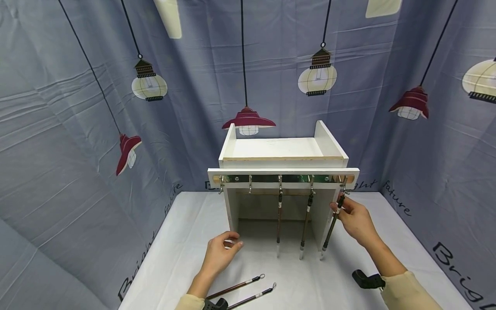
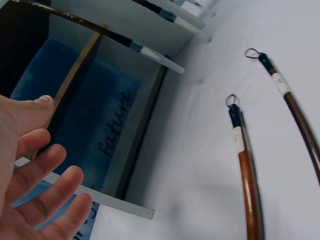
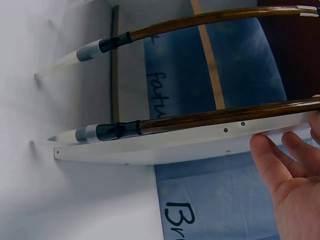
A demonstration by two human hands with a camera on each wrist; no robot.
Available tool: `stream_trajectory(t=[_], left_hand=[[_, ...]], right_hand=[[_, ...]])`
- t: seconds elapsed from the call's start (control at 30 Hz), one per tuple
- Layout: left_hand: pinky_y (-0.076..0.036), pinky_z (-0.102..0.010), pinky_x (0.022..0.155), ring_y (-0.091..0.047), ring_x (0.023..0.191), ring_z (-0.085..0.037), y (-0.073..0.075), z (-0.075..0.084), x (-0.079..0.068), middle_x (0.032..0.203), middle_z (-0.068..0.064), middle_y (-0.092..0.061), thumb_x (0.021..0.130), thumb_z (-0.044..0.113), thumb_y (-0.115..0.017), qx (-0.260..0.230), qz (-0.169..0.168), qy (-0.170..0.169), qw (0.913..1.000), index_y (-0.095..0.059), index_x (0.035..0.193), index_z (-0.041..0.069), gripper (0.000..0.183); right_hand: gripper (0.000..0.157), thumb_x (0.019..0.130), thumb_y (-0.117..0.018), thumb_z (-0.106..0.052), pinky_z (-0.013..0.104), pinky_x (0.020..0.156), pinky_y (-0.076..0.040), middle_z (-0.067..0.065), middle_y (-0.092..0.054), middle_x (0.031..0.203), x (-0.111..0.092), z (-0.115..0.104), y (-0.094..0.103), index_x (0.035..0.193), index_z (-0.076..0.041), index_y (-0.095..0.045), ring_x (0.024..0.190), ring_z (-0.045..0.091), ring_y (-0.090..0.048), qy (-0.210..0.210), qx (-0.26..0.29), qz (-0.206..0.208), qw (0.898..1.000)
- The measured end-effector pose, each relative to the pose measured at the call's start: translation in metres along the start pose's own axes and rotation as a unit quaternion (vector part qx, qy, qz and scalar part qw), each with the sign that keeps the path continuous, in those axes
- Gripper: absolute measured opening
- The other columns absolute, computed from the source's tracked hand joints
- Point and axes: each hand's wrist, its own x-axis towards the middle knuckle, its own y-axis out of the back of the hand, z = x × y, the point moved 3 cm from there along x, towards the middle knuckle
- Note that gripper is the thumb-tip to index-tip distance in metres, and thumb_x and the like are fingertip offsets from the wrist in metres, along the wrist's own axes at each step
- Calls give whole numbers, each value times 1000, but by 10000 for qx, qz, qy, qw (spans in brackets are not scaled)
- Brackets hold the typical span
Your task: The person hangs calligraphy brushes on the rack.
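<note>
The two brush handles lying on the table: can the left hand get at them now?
Likely yes: the left hand looks empty, and the two brush handles lie close by on the table, their looped ends uncovered, with nothing visible in between.

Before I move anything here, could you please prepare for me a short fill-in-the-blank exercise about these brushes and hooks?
1. The number of hanging brushes is ____.
2. Of the five hooks, ____ carry no brush.
3. In the head view, the right grip is at the hanging brush farthest to the ____.
4. The left grip holds ____, though loose brushes lie nearby on the table.

Missing words: three; two; right; nothing.
</note>
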Motion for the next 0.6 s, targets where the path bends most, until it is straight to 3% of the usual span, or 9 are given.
stream_trajectory(t=[0.13, 0.33, 0.6], left_hand=[[-56, -21, 66, -71, 80, -9, -4, -3, -3, 105, -11, -77, 87, 25, -84, 103, -115, 51, 9999, -76, 106, 17, 22], [-55, -22, 70, -68, 81, -7, -11, -9, -10, 105, -8, -77, 85, 28, -85, 287, -315, 125, 9990, -76, 107, 18, 25], [-56, -26, 74, -70, 89, -21, -20, -19, -20, 108, -10, -75, 85, 31, -84, 322, -679, 243, 9969, -76, 112, 14, 33]], right_hand=[[63, 108, -53, -44, 61, 87, -58, 38, -48, 147, 0, 0, 0, 151, 1, -48, 121, 53, -63, -12, -4, -5, 10000], [64, 107, -53, -45, 60, 88, -58, 37, -48, 147, 0, 1, 0, 151, 1, -47, 120, 52, -64, 20, 28, -8, 10000], [63, 108, -53, -42, 61, 88, -58, 36, -48, 148, 1, 0, 0, 153, 1, -45, 120, 52, -64, 56, 1, -12, 10000]])
